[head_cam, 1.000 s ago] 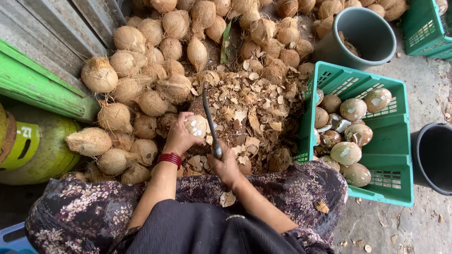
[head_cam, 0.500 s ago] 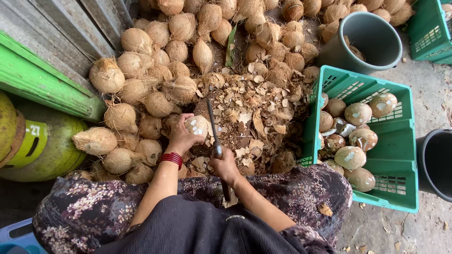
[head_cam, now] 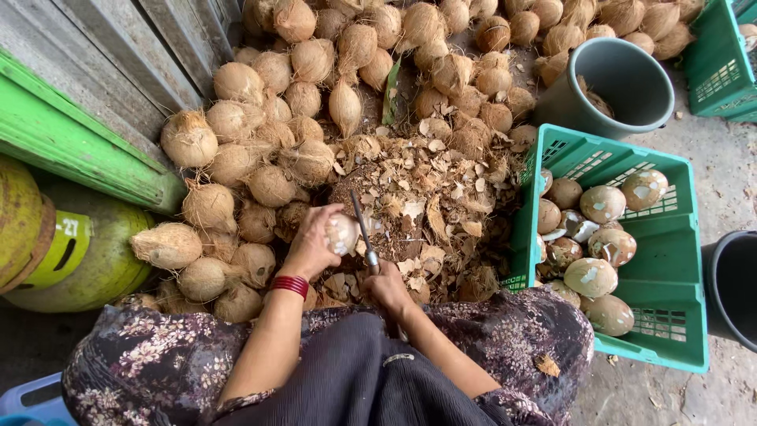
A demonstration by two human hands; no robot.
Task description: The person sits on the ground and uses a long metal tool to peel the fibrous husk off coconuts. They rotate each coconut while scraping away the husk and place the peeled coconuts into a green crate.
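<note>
My left hand (head_cam: 314, 241), with a red bangle at the wrist, grips a partly peeled coconut (head_cam: 342, 233) over a mound of shell chips (head_cam: 430, 209). In my right hand (head_cam: 387, 285) is a long dark knife (head_cam: 362, 227), its blade pointing away from me and resting against the coconut's right side. Both hands work just above my lap, which is covered by a dark flowered cloth.
A big heap of brown husked coconuts (head_cam: 315, 87) fills the ground ahead and to the left. A green crate (head_cam: 658, 308) on the right holds peeled coconuts. A grey bucket (head_cam: 619, 83) stands behind it, a black bucket (head_cam: 733, 288) at far right, a green gas cylinder (head_cam: 71, 252) at left.
The knife blade has come down from a raised position to lie against the coconut. My left hand has kept hold of the coconut and turned it slightly.
</note>
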